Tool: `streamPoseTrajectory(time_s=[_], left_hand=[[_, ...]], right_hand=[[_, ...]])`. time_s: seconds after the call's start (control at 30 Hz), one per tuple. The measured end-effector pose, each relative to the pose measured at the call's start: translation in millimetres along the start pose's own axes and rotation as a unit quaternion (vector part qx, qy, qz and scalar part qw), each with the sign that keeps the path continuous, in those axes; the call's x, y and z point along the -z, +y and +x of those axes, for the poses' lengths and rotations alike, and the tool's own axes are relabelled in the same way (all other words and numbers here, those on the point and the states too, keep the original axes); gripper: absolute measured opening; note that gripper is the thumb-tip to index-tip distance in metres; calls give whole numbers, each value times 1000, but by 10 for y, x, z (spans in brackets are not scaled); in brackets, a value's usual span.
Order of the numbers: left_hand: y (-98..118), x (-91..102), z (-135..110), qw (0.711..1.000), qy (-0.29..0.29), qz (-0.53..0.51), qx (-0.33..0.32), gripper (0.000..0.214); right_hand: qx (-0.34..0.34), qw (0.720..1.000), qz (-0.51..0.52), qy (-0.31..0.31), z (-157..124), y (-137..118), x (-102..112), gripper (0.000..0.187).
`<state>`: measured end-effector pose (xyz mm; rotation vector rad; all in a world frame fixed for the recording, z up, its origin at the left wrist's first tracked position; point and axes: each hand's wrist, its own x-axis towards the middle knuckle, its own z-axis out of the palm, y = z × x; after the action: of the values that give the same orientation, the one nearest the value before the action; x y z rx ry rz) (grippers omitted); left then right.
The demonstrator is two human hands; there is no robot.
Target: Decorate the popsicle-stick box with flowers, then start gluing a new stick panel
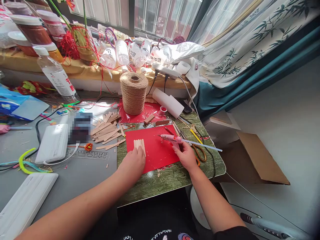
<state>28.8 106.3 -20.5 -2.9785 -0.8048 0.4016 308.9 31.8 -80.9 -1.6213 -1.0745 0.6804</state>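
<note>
A small row of craft sticks (139,144), side by side, lies at the left part of a red sheet (155,156). My left hand (133,162) has its fingers closed on the near end of these sticks, hiding their lower part. In my right hand (186,154) is a pink hot glue gun (172,138), gripped by its handle. Its nozzle points left, over the red sheet and apart from the sticks. A long translucent glue stick (207,146) juts out of its back to the right. Loose craft sticks (106,130) are heaped left of the sheet.
Behind the sheet stand a large twine spool (134,93) and a white paper roll (168,102). Orange-handled scissors (200,153) and a cord lie at the right. Left are a white power bank (52,143), a ruler (87,154) and a plastic bottle (58,78).
</note>
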Motion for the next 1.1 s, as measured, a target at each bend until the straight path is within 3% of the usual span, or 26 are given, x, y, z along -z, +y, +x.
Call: streamPoseTrajectory(time_s=[0.27, 0.37, 0.53, 0.8, 0.93, 1.03, 1.1], left_hand=[[2, -14, 3, 1000, -11, -2, 4, 55], [-3, -25, 2, 1000, -6, -8, 4, 54], [-16, -34, 10, 1000, 0, -10, 3, 52], [-33, -109, 17, 1000, 25, -12, 7, 48], [-72, -110, 27, 998, 42, -36, 11, 41], [-88, -79, 31, 998, 42, -45, 11, 33], [-82, -57, 24, 998, 41, -40, 13, 31]], right_hand=[[41, 988, -149, -14, 138, -66, 234, 42], [69, 982, -177, -20, 143, -105, 251, 39], [54, 979, -199, 6, 109, -72, 223, 44], [114, 959, -258, 29, -56, -167, 266, 46], [153, 944, -271, 113, -264, -253, 271, 15], [221, 939, -259, 46, -384, -350, 138, 1], [269, 932, -244, -20, -385, -473, -47, 12]])
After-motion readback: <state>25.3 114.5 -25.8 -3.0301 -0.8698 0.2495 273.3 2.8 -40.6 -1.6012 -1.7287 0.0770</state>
